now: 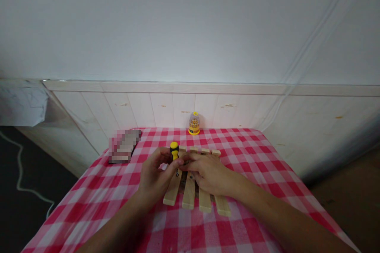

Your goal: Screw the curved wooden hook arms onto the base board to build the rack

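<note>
On a checkered tabletop (97, 201), left fingers (160, 153) grasp a screwdriver (174, 147) upright. Right fingers (192, 158) cover wooden slats (189, 197), apparently steadying them, their grip unclear

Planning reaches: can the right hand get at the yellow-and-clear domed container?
Likely yes: beyond the pale wooden bars, only red-white checked cloth separates the right hand from the container.

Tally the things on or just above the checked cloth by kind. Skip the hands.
Wooden slats: 4
Screwdriver: 1
Yellow-topped container: 1
Pixelated item, kind can't be told: 1
Total: 7
</note>
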The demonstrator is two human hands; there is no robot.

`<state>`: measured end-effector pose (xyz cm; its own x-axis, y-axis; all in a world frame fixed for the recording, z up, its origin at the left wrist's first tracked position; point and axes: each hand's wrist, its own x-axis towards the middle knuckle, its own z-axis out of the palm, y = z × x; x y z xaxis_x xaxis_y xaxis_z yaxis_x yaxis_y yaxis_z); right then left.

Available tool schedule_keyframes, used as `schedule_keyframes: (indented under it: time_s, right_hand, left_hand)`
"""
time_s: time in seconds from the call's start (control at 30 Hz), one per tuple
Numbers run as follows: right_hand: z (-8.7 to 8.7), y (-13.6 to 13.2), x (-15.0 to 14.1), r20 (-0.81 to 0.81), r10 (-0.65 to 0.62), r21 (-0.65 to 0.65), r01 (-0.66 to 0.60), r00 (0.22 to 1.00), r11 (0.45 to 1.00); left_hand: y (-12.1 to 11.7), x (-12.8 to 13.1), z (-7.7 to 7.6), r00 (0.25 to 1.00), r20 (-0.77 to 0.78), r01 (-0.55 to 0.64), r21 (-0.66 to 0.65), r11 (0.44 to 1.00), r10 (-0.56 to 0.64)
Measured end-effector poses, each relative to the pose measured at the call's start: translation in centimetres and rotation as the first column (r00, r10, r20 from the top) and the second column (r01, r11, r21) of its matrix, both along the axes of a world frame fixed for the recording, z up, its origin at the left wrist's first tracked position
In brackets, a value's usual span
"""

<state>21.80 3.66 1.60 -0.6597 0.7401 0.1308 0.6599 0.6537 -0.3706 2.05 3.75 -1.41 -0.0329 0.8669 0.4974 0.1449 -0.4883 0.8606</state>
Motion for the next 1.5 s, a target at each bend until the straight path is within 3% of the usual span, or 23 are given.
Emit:
schedule_keyframes:
  time_s: [0.47, 0.73, 1.07, 1.5]
  right_hand:
    - [-0.1, 0.0, -0.1, 0.043, -0.019, 0.004, 0.019, 0.999, 1.0]
    - [0.5, -0.2, -0.2, 0.01, -0.005, -0.03, 0.005, 1.0, 1.0]
    - [0.2, -0.1, -0.1, 0.0, -0.012, -0.024, 0.012, 1.0, 1.0]
    - [0.4, -0.1, -0.2, 0.017, -0.015, -0.014, 0.016, 1.0, 1.0]
  left_hand:
    - [0.0, -0.6, -0.2, 0.99, -0.058, 0.124, -0.021, 0.992, -0.125]
    - [0.9, -0.2, -0.6, 0.988, 0.131, -0.073, -0.073, 0.995, 0.082]
    - [1.5, -0.2, -1.5, 0.997, 0.08, -0.008, -0.102, 0.995, 0.017]
    - [1.1, -0.1, -0.9, 1.0, 0.01, 0.016, -0.089, 0.996, -0.016]
